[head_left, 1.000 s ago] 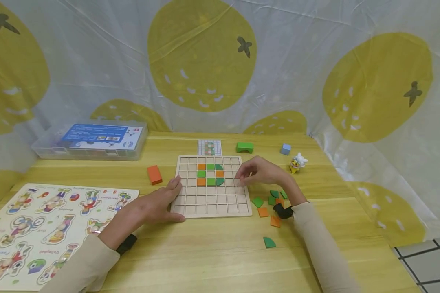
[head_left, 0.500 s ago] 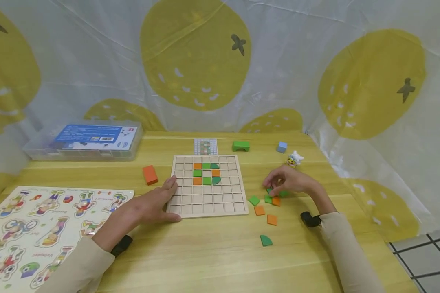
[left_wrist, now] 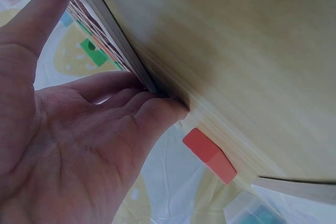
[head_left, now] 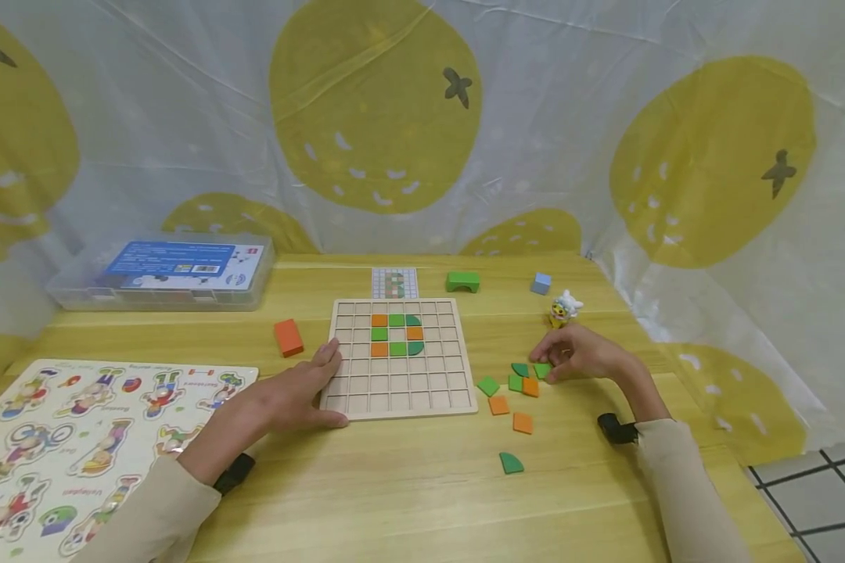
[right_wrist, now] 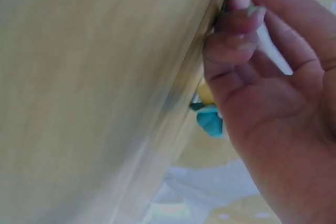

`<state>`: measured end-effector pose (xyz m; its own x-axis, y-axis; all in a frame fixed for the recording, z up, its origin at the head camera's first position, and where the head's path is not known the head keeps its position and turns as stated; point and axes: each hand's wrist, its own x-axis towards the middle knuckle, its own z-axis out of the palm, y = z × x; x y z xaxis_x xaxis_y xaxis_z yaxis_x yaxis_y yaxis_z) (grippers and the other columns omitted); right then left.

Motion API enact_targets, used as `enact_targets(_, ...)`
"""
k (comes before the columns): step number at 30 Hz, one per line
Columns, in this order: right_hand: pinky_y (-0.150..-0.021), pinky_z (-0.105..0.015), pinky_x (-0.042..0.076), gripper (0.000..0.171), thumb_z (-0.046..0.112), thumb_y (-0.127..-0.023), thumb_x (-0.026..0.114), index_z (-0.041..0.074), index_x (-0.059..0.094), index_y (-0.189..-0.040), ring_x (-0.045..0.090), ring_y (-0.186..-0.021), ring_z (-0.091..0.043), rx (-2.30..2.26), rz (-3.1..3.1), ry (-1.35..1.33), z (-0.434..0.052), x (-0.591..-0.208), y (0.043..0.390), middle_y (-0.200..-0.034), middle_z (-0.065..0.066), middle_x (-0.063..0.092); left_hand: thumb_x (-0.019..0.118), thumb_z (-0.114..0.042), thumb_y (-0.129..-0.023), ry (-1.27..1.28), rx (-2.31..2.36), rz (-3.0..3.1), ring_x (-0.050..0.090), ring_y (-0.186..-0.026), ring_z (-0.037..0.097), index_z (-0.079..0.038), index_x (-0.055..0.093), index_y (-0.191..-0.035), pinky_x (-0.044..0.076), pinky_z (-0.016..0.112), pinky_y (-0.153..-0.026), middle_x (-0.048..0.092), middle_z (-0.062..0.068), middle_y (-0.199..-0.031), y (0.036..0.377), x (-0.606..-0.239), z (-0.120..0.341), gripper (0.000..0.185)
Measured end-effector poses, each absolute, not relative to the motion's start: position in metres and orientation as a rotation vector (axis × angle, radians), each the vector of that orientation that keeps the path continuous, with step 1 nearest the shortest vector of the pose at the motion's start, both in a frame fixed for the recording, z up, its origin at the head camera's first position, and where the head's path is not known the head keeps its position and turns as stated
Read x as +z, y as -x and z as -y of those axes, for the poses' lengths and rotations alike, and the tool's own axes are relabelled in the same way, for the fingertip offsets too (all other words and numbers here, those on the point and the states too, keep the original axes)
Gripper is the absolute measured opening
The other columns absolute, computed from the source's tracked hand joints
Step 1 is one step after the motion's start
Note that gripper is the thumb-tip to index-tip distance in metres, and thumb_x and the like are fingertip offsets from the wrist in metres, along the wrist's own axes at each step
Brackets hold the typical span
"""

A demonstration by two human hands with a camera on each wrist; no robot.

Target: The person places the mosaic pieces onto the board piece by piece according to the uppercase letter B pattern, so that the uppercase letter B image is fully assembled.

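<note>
The fingers of the right hand are curled onto a green tile, which is pinched at the table surface; in the right wrist view the green edge is seen at the fingertips. The fingers of the left hand are laid straight and together against the left edge of the wooden grid board, the thumb at its near corner.

The wooden table is taken up as follows, all placed from the grid board. A picture puzzle board is laid well to its left. A clear plastic box is set far behind and to the left. A pattern card is placed just behind it. An orange block is found near its left edge, a green arch block behind its right corner. Loose orange and green tiles are scattered just beside its right edge, the pinched tile among them.
</note>
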<state>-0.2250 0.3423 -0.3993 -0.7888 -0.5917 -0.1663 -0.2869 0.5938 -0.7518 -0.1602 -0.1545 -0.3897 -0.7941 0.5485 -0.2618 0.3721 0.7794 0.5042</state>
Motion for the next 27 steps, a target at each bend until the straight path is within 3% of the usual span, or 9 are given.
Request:
enact_targets(9, -0.07, -0.024, 0.054, 0.028, -0.007, -0.084, 0.088, -0.009, 0.076, -0.109, 0.06, -0.08, -0.016, -1.01, -2.457, 0.586, -0.336, -0.396, 0.225, -0.096, -0.015, 0.074, 0.084, -0.044, -0.095, -0.701, 0.623, -2.578, 0.022, -0.159, 0.053, 0.015, 0.022, -0.164, 0.028, 0.064, -0.126, 0.006, 0.032, -0.176, 0.16, -0.391, 0.157, 0.11)
enact_targets(19, -0.072, -0.026, 0.055, 0.022, -0.003, -0.086, 0.088, -0.004, 0.072, -0.101, 0.063, -0.08, -0.018, -0.988, -2.509, 0.678, -0.324, -0.389, 0.221, -0.09, -0.011, 0.071, 0.083, -0.042, -0.095, -0.713, 0.638, -2.569, 0.021, -0.161, 0.052, 0.015, 0.022, -0.164, 0.027, 0.064, -0.126, 0.006, 0.032, -0.176, 0.159, -0.39, 0.155, 0.109)
enact_targets(27, -0.07, -0.031, 0.06, 0.018, 0.001, -0.086, 0.09, 0.001, 0.074, -0.095, 0.071, -0.079, -0.02, -1.069, -2.459, 0.845, -0.221, -0.373, 0.233, -0.087, -0.005, 0.075, 0.083, -0.042, -0.096, -0.705, 0.63, -2.569, 0.02, -0.161, 0.051, 0.015, 0.021, -0.165, 0.026, 0.063, -0.127, 0.005, 0.032, -0.177, 0.16, -0.39, 0.154, 0.109)
